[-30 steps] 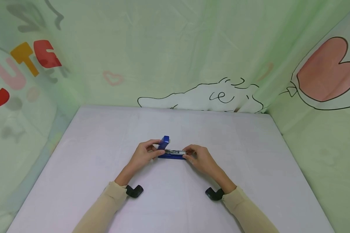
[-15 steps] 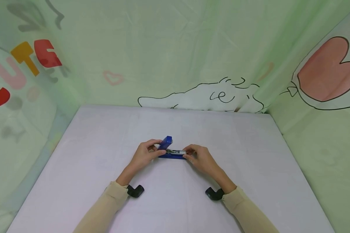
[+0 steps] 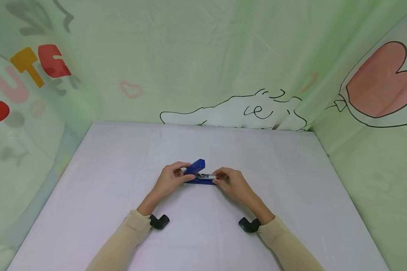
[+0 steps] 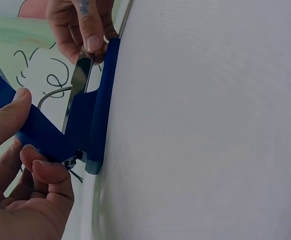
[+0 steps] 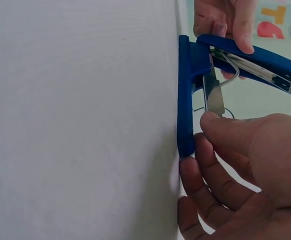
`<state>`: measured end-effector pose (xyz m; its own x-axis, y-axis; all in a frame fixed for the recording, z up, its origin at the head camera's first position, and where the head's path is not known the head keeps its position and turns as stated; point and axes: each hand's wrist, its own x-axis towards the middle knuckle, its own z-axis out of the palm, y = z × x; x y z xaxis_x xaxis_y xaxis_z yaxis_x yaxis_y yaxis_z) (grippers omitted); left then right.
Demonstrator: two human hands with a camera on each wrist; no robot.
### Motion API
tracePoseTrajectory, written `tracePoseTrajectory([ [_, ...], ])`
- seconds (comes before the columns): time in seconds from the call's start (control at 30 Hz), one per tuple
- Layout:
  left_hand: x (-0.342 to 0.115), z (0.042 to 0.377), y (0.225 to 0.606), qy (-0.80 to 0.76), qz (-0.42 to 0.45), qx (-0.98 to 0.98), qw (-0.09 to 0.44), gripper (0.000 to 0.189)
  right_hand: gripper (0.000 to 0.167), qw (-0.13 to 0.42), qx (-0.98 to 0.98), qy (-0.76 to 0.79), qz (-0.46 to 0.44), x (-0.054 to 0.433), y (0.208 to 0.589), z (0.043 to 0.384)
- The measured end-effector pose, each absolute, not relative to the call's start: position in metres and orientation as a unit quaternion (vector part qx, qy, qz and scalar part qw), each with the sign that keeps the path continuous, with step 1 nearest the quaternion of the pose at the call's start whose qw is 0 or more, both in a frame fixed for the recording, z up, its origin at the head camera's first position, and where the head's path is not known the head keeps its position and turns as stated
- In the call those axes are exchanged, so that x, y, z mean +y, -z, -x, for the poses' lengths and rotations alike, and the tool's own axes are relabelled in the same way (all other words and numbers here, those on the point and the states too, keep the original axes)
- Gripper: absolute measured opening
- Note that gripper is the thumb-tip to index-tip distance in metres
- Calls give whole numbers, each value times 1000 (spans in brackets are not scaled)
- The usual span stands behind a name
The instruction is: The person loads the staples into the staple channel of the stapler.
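A blue stapler lies on the white table with its top cover (image 3: pixel 196 166) swung up from the base (image 3: pixel 201 181). My left hand (image 3: pixel 169 180) grips the cover near the hinge, thumb on one side and curled fingers on the other, as the left wrist view shows. At the free end, my right hand (image 3: pixel 233 184) pinches the metal staple channel (image 5: pixel 214 95) between thumb and fingers. Its other fingers touch the tip of the base (image 5: pixel 185 100). A curved metal rod (image 5: pixel 235 70) links cover and channel. Whether staples lie in the channel cannot be seen.
The white-covered table (image 3: pixel 129 150) extends around both hands. Green printed curtains (image 3: pixel 190 56) stand behind it and along both sides. A black camera mount sits at each wrist, one on the left (image 3: pixel 159 222) and one on the right (image 3: pixel 249 225).
The stapler's cover has tipped down to the right, towards the channel, with my left hand moving slightly right along with it. My right hand has stayed in place.
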<state>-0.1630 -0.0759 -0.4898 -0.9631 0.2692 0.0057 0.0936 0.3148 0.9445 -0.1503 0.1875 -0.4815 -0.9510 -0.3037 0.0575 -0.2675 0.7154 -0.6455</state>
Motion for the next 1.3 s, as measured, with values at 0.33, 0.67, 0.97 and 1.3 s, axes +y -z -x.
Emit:
tracePoseTrajectory([
  [0.33, -75, 165, 489, -568, -115, 812, 74, 43, 20, 37, 925, 348, 147, 187, 483, 153],
  [0.67, -75, 168, 491, -557, -130, 817, 73, 40, 19, 45, 924, 353, 142, 187, 482, 154],
  [0.97, -72, 168, 490, -530, -141, 834, 66, 39, 20, 49, 923, 356, 133, 186, 483, 154],
  [1.3, -67, 170, 488, -504, -144, 849, 69, 37, 17, 44, 922, 359, 138, 187, 483, 153],
])
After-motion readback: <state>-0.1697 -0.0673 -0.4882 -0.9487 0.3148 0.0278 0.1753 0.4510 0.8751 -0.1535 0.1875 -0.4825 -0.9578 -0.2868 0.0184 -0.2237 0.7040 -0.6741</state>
